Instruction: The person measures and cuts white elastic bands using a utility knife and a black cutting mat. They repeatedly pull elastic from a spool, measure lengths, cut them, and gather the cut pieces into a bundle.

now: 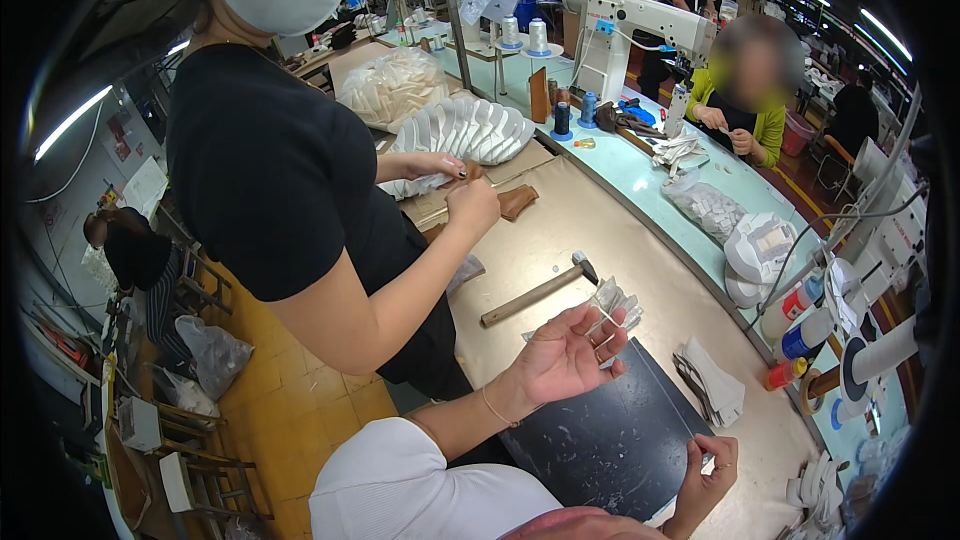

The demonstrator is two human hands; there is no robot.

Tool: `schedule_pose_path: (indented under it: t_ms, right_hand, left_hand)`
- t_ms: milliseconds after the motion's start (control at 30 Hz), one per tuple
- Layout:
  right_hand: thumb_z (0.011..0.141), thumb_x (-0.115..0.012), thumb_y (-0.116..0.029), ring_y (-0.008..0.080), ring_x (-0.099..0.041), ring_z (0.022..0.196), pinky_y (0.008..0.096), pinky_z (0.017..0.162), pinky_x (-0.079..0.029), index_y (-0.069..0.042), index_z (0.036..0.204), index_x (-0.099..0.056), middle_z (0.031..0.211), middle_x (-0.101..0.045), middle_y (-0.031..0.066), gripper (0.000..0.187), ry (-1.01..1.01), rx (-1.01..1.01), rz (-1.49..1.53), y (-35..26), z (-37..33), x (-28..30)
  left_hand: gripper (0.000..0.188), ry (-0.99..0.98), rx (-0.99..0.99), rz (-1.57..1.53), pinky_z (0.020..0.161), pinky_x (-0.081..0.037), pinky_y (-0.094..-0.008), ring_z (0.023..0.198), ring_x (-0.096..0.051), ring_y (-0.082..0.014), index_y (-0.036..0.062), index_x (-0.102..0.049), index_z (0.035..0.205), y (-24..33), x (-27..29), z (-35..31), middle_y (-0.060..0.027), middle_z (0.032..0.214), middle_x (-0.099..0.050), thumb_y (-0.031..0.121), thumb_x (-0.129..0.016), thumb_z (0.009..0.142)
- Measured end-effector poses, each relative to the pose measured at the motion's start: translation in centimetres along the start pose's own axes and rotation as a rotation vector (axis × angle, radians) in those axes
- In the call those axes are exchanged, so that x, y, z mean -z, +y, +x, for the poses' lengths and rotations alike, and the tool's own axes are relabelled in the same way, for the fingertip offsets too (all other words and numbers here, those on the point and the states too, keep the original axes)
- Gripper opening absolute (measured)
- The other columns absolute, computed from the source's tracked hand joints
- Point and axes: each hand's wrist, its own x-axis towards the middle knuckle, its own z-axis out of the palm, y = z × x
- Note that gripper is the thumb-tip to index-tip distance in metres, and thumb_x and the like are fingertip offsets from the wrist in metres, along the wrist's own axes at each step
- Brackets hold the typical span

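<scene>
My left hand (pixel 568 358) is raised over the far edge of a scuffed black board (pixel 590 445), palm up with the fingers curled in. A thin white strip (pixel 606 317) shows at its fingertips. Near the board's right corner, the thumb and fingers of my right hand (pixel 706 475) are pinched together; what they hold is too small to make out. Small pale grey pieces (pixel 627 302) lie just beyond my left fingers. A hammer (pixel 535 302) with a wooden handle rests on the table farther back.
A co-worker in black (pixel 270 160) stands close on my left, handling a brown piece (pixel 470 172). Folded grey-white pieces (pixel 712 380) lie right of the board. Bottles (pixel 790 305) and a thread cone stand at the right. A sewing machine (pixel 640 25) is across the bench, near another seated person.
</scene>
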Motion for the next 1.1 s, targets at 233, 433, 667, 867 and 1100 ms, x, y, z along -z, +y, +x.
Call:
schedule_pose_path:
  t_ms: [233, 433, 667, 867, 1100]
  right_hand:
    - [0.081, -0.066, 0.001, 0.0206, -0.056, 0.073, 0.0307, 0.066, -0.046, 0.001, 0.091, -0.065, 0.083, -0.06, 0.0097, 0.01, -0.027, -0.088, -0.138, -1.1, -0.6, 3.2]
    - [0.079, -0.067, 0.003, 0.0223, -0.057, 0.076, 0.0324, 0.07, -0.047, 0.001, 0.086, -0.064, 0.084, -0.061, 0.0111, 0.008, -0.004, -0.109, -0.174, -0.4, -1.7, 5.2]
    - [0.079, -0.067, 0.003, 0.0222, -0.056, 0.075, 0.0326, 0.071, -0.047, 0.002, 0.085, -0.064, 0.081, -0.061, 0.0115, 0.007, -0.044, -0.109, -0.246, -0.3, -2.9, 7.4]
    - [0.08, -0.067, 0.001, 0.0213, -0.056, 0.073, 0.0319, 0.071, -0.047, 0.002, 0.085, -0.063, 0.081, -0.061, 0.0111, 0.007, -0.059, -0.086, -0.212, -0.5, -3.5, 8.1]
    - [0.081, -0.066, 0.0, 0.0208, -0.055, 0.074, 0.0317, 0.071, -0.046, 0.002, 0.085, -0.063, 0.081, -0.061, 0.0109, 0.006, -0.113, -0.112, -0.157, -0.6, -3.5, 7.8]
  left_hand:
    - [0.015, 0.018, 0.022, -0.008, 0.097, -0.033, -0.0397, 0.109, -0.052, -0.014, 0.0184, -0.073, 0.087, 0.2, -0.1, 0.3, 0.0028, 0.115, -0.06, 0.03, -0.064, 0.086]
    - [0.014, 0.022, 0.008, -0.012, 0.098, -0.032, -0.0392, 0.11, -0.051, -0.0128, 0.019, -0.073, 0.087, 0.4, -0.3, 0.2, 0.0038, 0.115, -0.06, 0.03, -0.064, 0.086]
    - [0.013, 0.02, 0.018, -0.014, 0.096, -0.032, -0.0388, 0.11, -0.051, -0.0123, 0.0198, -0.073, 0.088, 0.6, -0.4, 0.3, 0.0042, 0.115, -0.059, 0.03, -0.066, 0.085]
    - [0.012, 0.127, 0.002, -0.012, 0.092, -0.037, -0.0395, 0.107, -0.055, -0.014, 0.019, -0.071, 0.088, 0.3, -2.0, 0.6, 0.0022, 0.113, -0.061, 0.029, -0.064, 0.086]
    - [0.031, 0.753, 0.833, -0.641, 0.068, -0.051, -0.03, 0.067, -0.062, -0.018, 0.0003, -0.059, 0.095, -10.4, 1.0, 3.5, -0.0124, 0.089, -0.065, 0.031, -0.058, 0.089]
